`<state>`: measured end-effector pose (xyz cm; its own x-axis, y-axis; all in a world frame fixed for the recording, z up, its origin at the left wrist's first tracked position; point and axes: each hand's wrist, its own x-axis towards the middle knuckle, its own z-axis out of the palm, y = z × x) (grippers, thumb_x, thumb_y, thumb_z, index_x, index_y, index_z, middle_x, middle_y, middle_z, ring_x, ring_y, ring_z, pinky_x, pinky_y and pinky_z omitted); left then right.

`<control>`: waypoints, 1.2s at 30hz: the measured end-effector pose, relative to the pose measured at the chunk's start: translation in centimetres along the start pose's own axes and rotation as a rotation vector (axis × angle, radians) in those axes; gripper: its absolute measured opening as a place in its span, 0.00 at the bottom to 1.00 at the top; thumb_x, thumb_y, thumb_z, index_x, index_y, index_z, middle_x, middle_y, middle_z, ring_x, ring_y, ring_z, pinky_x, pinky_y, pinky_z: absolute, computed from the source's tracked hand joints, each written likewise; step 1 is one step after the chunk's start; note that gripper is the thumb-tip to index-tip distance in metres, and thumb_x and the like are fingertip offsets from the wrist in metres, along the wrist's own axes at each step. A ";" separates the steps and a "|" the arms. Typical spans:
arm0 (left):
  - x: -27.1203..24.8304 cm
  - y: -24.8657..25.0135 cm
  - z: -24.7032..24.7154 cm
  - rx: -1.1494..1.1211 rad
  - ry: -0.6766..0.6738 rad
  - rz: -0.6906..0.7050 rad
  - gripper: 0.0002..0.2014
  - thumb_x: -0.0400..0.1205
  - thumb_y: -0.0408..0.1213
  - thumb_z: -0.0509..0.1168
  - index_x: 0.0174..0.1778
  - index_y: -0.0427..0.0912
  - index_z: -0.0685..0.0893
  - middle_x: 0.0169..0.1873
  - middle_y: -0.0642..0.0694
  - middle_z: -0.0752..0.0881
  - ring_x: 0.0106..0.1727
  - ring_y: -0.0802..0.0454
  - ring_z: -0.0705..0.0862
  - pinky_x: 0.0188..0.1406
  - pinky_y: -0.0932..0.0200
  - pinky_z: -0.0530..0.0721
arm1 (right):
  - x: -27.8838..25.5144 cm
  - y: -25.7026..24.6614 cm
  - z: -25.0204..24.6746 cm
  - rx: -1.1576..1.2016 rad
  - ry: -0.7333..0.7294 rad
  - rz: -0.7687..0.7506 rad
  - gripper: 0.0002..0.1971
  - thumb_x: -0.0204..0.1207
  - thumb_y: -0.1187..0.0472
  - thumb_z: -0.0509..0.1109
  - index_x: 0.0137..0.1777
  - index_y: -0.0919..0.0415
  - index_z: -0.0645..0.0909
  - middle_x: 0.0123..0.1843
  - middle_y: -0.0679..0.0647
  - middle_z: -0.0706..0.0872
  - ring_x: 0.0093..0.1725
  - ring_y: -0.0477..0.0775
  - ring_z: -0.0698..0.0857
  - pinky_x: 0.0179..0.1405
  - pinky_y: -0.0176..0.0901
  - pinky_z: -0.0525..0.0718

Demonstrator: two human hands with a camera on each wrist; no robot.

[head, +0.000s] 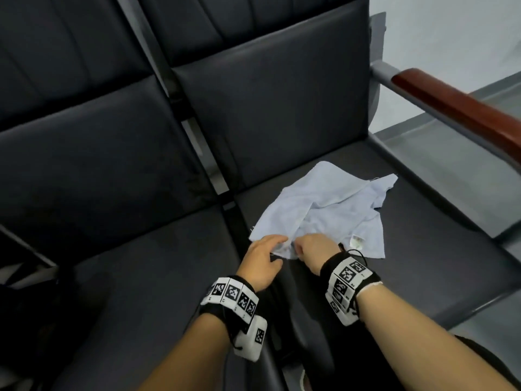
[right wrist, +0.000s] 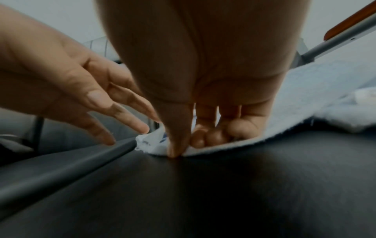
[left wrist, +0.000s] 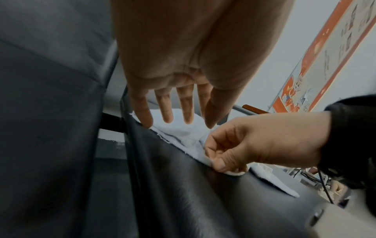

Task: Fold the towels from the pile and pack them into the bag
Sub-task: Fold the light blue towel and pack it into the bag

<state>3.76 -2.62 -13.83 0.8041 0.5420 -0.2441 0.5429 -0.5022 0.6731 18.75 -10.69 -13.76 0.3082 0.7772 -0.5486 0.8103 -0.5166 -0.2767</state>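
Towel (head: 324, 210), pale blue and rumpled, is lying on the dark seat (head: 408, 249) of the right-hand chair, near its left edge. Its near edge is being pinched between thumb and curled fingers by the right hand (head: 314, 249). The left hand (head: 262, 261) is being held just beside it, fingers straight and spread, gripping nothing. A wooden armrest (head: 462, 108) is standing to the right.
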 end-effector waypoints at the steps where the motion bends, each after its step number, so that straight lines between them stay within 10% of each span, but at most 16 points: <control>1: -0.9 0.0 -0.2 0.004 -0.018 -0.002 0.27 0.79 0.26 0.67 0.76 0.47 0.79 0.74 0.51 0.79 0.76 0.51 0.73 0.78 0.64 0.66 | -0.9 -0.5 0.3 0.022 -0.011 -0.017 0.08 0.82 0.62 0.66 0.40 0.56 0.78 0.48 0.57 0.83 0.56 0.60 0.84 0.52 0.43 0.75; 5: -4.9 0.3 -1.5 -0.001 -0.034 0.051 0.28 0.74 0.24 0.71 0.71 0.44 0.84 0.69 0.49 0.83 0.71 0.51 0.79 0.75 0.64 0.69 | -4.9 -2.5 1.8 0.267 0.022 -0.224 0.05 0.78 0.63 0.71 0.51 0.60 0.86 0.54 0.57 0.86 0.56 0.58 0.85 0.56 0.42 0.78; 10: -9.5 1.8 -4.5 -0.090 0.031 0.073 0.23 0.74 0.27 0.72 0.66 0.42 0.84 0.59 0.44 0.86 0.60 0.50 0.83 0.64 0.53 0.81 | -10.1 -6.7 -2.2 0.556 0.230 -0.447 0.10 0.80 0.67 0.70 0.40 0.53 0.77 0.38 0.44 0.82 0.38 0.36 0.79 0.45 0.28 0.74; 13: -12.5 3.1 -7.4 -0.155 0.145 0.102 0.07 0.77 0.30 0.71 0.49 0.34 0.87 0.49 0.39 0.85 0.48 0.45 0.86 0.52 0.45 0.86 | -13.6 -9.7 -5.1 0.643 0.295 -0.539 0.09 0.82 0.70 0.66 0.42 0.58 0.77 0.38 0.48 0.80 0.38 0.41 0.78 0.45 0.35 0.78; 21: -23.3 1.3 -16.2 -0.273 0.283 0.092 0.18 0.80 0.44 0.74 0.40 0.29 0.84 0.41 0.32 0.89 0.40 0.43 0.88 0.46 0.39 0.86 | -20.1 -18.2 -8.1 0.616 0.553 -0.675 0.06 0.81 0.68 0.66 0.44 0.57 0.77 0.36 0.47 0.78 0.37 0.45 0.74 0.39 0.38 0.75; 36: -41.4 -5.4 -26.2 0.012 0.654 0.039 0.12 0.77 0.44 0.78 0.34 0.42 0.85 0.33 0.49 0.84 0.34 0.57 0.81 0.38 0.55 0.78 | -25.4 -28.3 -8.5 0.496 0.872 -0.702 0.07 0.83 0.63 0.65 0.43 0.54 0.77 0.38 0.51 0.84 0.35 0.44 0.76 0.33 0.26 0.74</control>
<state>-38.80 -4.74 10.97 0.5126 0.8190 0.2578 0.5220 -0.5356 0.6638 -7.79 -12.71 14.73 0.2660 0.8240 0.5002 0.7161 0.1785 -0.6748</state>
